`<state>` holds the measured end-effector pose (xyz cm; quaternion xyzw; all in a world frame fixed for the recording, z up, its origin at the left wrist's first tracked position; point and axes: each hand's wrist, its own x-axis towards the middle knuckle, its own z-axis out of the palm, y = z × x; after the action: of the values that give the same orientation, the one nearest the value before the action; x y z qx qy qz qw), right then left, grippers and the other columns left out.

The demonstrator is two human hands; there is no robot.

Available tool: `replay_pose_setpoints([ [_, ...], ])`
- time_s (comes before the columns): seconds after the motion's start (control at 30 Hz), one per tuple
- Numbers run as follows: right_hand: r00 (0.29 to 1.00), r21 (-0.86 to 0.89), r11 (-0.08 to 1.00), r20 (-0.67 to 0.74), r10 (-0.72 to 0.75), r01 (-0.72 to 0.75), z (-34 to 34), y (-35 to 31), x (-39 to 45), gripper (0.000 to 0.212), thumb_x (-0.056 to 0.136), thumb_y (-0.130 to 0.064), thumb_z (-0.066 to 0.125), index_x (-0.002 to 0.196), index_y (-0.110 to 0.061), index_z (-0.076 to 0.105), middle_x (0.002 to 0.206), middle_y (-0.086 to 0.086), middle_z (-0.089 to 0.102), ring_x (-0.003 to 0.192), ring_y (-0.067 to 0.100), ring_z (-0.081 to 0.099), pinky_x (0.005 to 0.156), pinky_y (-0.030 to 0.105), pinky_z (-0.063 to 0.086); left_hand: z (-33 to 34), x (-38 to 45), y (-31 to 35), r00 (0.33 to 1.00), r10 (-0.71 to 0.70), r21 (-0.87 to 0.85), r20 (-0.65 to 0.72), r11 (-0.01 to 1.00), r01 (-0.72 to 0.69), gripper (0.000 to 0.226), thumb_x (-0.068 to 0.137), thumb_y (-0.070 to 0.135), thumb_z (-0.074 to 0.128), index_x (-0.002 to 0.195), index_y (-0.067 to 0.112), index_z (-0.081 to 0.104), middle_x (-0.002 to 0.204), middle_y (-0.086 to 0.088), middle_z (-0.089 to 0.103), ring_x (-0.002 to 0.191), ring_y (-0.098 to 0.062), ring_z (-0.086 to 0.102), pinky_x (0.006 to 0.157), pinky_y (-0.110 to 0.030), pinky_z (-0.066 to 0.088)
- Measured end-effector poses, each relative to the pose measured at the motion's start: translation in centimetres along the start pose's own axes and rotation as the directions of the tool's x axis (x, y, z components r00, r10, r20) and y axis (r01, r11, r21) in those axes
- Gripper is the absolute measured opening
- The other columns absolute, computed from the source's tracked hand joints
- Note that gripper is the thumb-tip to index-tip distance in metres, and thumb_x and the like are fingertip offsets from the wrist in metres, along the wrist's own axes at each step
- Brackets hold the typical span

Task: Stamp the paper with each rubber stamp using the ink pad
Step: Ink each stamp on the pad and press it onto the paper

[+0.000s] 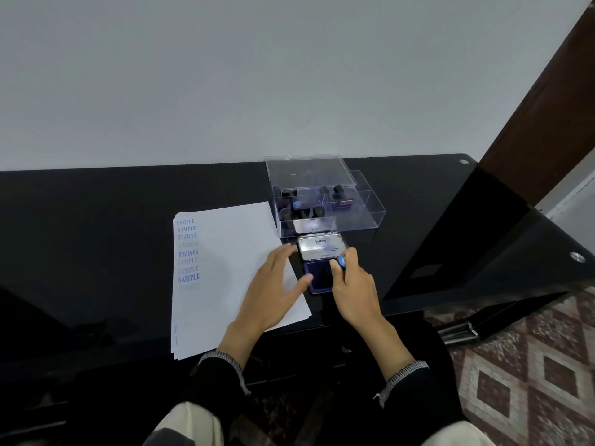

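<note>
1. The rubber stamp, blue-capped, stands on the open ink pad, pinched by the right hand.
2. The left hand, fingers spread and released, rests on the paper, thumb touching the pad's edge.
3. Blue SAMPLE prints line the paper's left edge.
4. A clear stamp box sits behind on the black table.

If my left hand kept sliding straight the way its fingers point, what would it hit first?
Most likely the ink pad's raised lid. The left hand lies open on the paper, fingers pointing up and right, fingertips already near the lid's left edge. The clear stamp box sits beyond it. Depth is uncertain.
</note>
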<state>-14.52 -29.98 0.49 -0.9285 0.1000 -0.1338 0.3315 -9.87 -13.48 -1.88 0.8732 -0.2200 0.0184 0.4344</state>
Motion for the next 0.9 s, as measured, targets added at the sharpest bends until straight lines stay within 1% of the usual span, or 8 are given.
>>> replay_pose_setpoints([
  [0.07,0.998,0.118,0.992,-0.027,0.055,-0.052,-0.3,-0.5,0.3,0.015,0.1,-0.026,0.041,0.087,-0.022,0.035,0.069,-0.006,0.051,0.061,0.016,0.05,0.062,0.033,0.039,-1.0,-0.2,0.4,0.984,-0.076,-0.239,-0.162,0.97,0.036,0.038,0.095,0.037,0.056,0.131,0.035,0.045,0.136,0.014,0.045,0.121,0.007,0.045,0.1,-0.018,0.036],
  [0.13,0.993,0.278,0.957,-0.068,0.1,-0.077,-0.4,-1.6,0.2,0.015,0.1,-0.025,0.044,0.087,-0.019,0.041,0.068,-0.004,0.047,0.056,0.012,0.041,0.054,0.026,0.036,-2.3,-0.4,0.1,0.947,-0.152,-0.316,-0.282,0.947,0.058,0.024,0.098,0.027,0.053,0.117,0.041,0.05,0.124,0.017,0.052,0.113,0.009,0.05,0.098,-0.019,0.041],
  [0.23,0.984,0.48,0.865,-0.019,0.179,-0.148,0.3,-4.0,0.2,0.013,0.1,-0.027,0.044,0.095,-0.017,0.05,0.073,-0.001,0.049,0.062,0.012,0.043,0.054,0.019,0.038,-4.7,-0.9,-1.2,0.909,-0.225,-0.275,-0.351,0.953,0.13,0.023,0.1,0.02,0.05,0.114,0.037,0.055,0.122,0.018,0.053,0.111,0.001,0.053,0.099,-0.022,0.041],
  [0.33,0.979,0.597,0.777,0.084,0.188,-0.2,2.5,-6.6,0.5,0.013,0.099,-0.028,0.044,0.092,-0.02,0.052,0.077,0.003,0.051,0.068,0.015,0.044,0.065,0.029,0.041,-7.7,-2.3,-3.7,0.887,-0.251,-0.176,-0.389,0.965,0.196,0.027,0.1,0.018,0.05,0.126,0.024,0.055,0.126,0.016,0.05,0.119,-0.006,0.049,0.101,-0.027,0.041],
  [0.43,0.983,0.655,0.734,0.13,0.128,-0.182,4.8,-9.3,0.6,0.011,0.098,-0.025,0.048,0.091,-0.022,0.055,0.077,-0.002,0.056,0.071,0.013,0.05,0.072,0.03,0.047,-11.2,-4.3,-6.5,0.886,-0.256,-0.051,-0.386,0.965,0.257,0.028,0.098,0.014,0.051,0.124,0.022,0.057,0.124,0.014,0.054,0.118,-0.011,0.051,0.106,-0.036,0.039],
  [0.57,0.983,0.627,0.763,0.173,0.061,-0.158,7.4,-11.5,0.3,0.011,0.097,-0.029,0.051,0.091,-0.021,0.057,0.079,0.001,0.06,0.073,0.013,0.054,0.073,0.027,0.045,-14.7,-6.5,-9.4,0.915,-0.212,0.181,-0.344,0.941,0.287,0.026,0.095,0.013,0.054,0.116,0.025,0.063,0.125,0.01,0.06,0.127,-0.012,0.047,0.117,-0.036,0.016],
  [0.73,0.975,0.616,0.767,0.213,0.058,-0.18,9.0,-11.8,0.3,0.015,0.097,-0.029,0.051,0.095,-0.016,0.058,0.084,0.005,0.061,0.073,0.013,0.055,0.068,0.018,0.044,-16.1,-7.8,-10.8,0.958,-0.214,0.259,-0.188,0.93,0.259,0.033,0.095,0.036,0.056,0.128,0.031,0.059,0.144,0.012,0.047,0.144,-0.009,0.022,0.119,-0.036,0.009],
  [0.9,0.975,0.603,0.776,0.211,0.068,-0.184,9.4,-10.9,0.3,0.014,0.097,-0.026,0.052,0.095,-0.014,0.058,0.086,0.007,0.062,0.073,0.015,0.055,0.059,0.007,0.043,-15.2,-8.0,-11.5,0.967,-0.214,0.369,-0.141,0.895,0.252,0.041,0.094,0.052,0.049,0.133,0.04,0.052,0.151,0.015,0.036,0.147,-0.008,0.013,0.12,-0.036,0.003],
])
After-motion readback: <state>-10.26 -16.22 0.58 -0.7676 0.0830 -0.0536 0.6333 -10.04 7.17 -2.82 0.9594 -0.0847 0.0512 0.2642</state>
